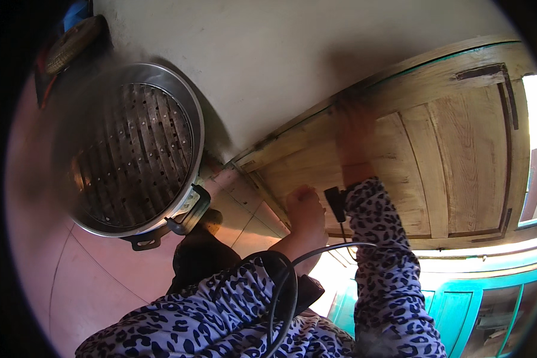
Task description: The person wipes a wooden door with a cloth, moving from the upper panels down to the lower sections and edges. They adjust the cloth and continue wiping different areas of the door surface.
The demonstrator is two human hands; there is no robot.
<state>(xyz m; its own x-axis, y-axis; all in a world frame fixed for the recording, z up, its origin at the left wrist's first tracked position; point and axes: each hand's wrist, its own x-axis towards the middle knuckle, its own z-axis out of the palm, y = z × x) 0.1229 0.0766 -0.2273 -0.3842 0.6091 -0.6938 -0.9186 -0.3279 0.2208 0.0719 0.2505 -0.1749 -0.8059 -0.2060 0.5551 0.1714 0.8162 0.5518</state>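
Note:
My right hand [355, 127], blurred by motion, is over the upper part of a panelled wooden door [470, 165], close to its edge by the wall. The blur hides its fingers and whether it touches the wood or holds anything. Below it, in front of the same door, is my left hand [305, 208], with its fingers curled inward and partly hidden. Nothing shows sticking out of that hand. A black device [337, 203] with a thin cable is at my right wrist. Both sleeves have a leopard print.
A large metal steamer pot [201, 129] with a slatted, perforated rack [143, 156] inside stands at left, its handle [190, 210] towards me. Haze blurs its left side. Behind are a pale wall [268, 58] and a round brown object [74, 44]. A teal panelled door [452, 308] stands at lower right.

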